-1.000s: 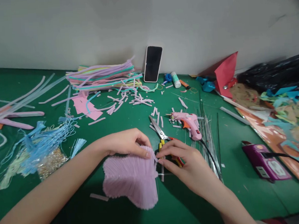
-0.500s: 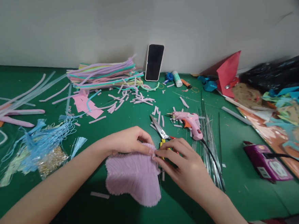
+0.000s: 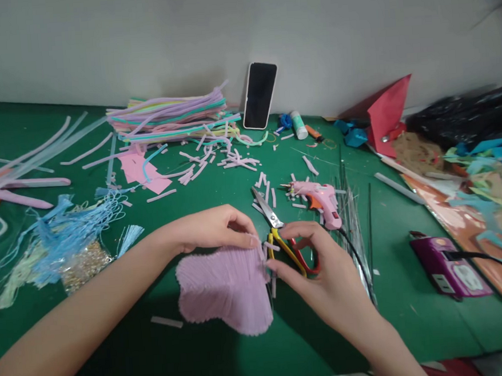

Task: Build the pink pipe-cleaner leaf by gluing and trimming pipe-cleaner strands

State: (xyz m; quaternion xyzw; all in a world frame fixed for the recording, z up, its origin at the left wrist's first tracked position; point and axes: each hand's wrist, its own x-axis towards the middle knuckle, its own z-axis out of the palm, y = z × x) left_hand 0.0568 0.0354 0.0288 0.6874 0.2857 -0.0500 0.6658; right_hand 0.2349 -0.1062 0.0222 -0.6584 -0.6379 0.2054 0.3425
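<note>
Lilac ribbed craft piece (image 3: 226, 290) lies flat on the green table (image 3: 288, 346), between the two hands and just below them. Left hand (image 3: 213, 229) rests on its upper edge, thumb and fingers pinched closed on the top corner. Right hand (image 3: 325, 268) sits just right of that corner, fingers curled loosely, thumb and forefinger reaching toward the edge; whether they grip anything I cannot tell. Scissors (image 3: 282, 237) lie just beyond its fingers, partly under them, and a pink glue gun (image 3: 318, 197) lies farther out.
</note>
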